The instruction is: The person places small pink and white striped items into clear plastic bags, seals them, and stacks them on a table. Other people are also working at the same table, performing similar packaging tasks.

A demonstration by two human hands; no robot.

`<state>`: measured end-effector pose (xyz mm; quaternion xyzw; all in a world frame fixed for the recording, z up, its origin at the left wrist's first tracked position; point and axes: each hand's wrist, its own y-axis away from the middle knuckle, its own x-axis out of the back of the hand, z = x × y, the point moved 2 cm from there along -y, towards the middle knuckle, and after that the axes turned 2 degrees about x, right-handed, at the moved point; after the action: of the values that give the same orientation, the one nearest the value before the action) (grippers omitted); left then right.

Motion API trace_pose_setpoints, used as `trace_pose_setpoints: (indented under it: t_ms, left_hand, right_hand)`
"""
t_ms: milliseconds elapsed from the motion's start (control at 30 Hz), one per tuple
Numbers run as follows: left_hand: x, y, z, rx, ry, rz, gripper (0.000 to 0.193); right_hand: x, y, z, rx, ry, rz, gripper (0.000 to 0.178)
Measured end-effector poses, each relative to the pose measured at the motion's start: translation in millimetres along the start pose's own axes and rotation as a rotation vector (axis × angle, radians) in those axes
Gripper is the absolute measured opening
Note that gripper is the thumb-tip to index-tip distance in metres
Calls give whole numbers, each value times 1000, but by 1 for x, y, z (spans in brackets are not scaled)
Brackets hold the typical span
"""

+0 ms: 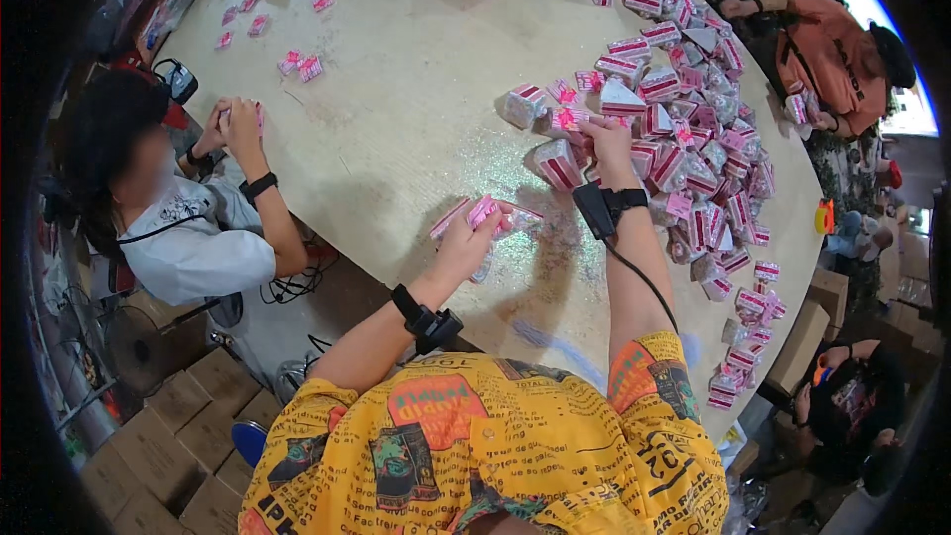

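My left hand point(468, 248) is closed on a small pink tag point(482, 210) above the near part of the round table. Pink-and-white striped edges of a packet point(525, 221) show on both sides of its fingers; whether it is held too, I cannot tell. My right hand point(608, 147) reaches to the pile and pinches a pink-and-white piece with a bow point(568, 119). Next to that hand lie a wrapped striped wedge packet point(558, 163) and another wedge packet point(523, 105), both shaped like cake slices. Each wrist wears a black strap with a small device.
Striped wedge packets point(684, 104) heap along the table's right side, with more at the far edge. Small pink pieces point(310, 67) lie far left. A person in white point(203, 248) works at the left; another in orange point(827, 59) is far right. Cartons point(163, 436) stand lower left.
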<state>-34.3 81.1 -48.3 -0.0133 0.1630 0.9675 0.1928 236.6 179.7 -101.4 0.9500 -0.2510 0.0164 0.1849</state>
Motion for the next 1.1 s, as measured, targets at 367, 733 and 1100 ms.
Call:
trace_pose_setpoints:
  t_ms: [367,733,1100]
  left_hand:
    - [5,-2,-6,128,19,-5,23]
    - [1,-9,-6,217,-33,34,21]
    - [5,-26,-22,350,-105,-31,24]
  right_hand:
    - [3,40,12,-38,-47,-242,4]
    - [-7,6,59,170,495,-272,17]
    - [-23,19,46,-80,399,-387,12]
